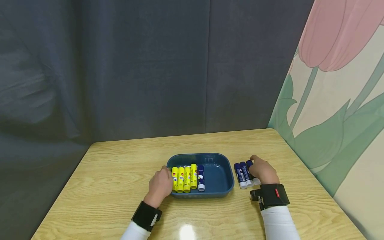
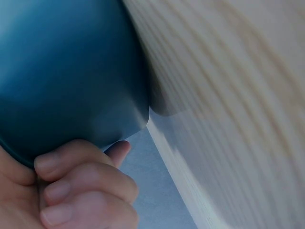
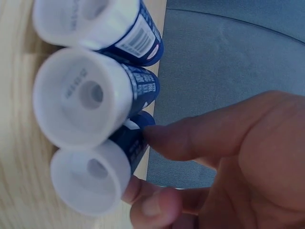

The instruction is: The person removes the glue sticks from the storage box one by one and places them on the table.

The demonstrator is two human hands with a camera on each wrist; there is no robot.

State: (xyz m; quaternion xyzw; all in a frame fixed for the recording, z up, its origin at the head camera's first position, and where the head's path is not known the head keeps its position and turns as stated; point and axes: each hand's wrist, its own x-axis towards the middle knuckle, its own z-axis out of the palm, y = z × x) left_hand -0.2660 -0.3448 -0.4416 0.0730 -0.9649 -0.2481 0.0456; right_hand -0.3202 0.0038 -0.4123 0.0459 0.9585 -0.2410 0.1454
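Note:
A dark blue rectangular dish (image 1: 218, 178) stands on the table. Several yellow glue sticks (image 1: 187, 180) lie side by side in its left part, with one blue glue stick (image 1: 201, 178) to their right. My left hand (image 1: 161, 182) grips the dish's left rim; in the left wrist view its fingers (image 2: 90, 183) curl against the outer wall. Right of the dish, three blue glue sticks with white ends lie in a row. My right hand (image 1: 264, 170) pinches the rightmost glue stick (image 3: 90, 179) between thumb and fingers. The other two, the middle one (image 3: 81, 98) included, lie against each other.
The wooden table (image 1: 120, 173) carries everything. A dark grey curtain (image 1: 150, 73) hangs behind its far edge. To the right is a wall (image 1: 336, 133) painted with a pink tulip and green leaves.

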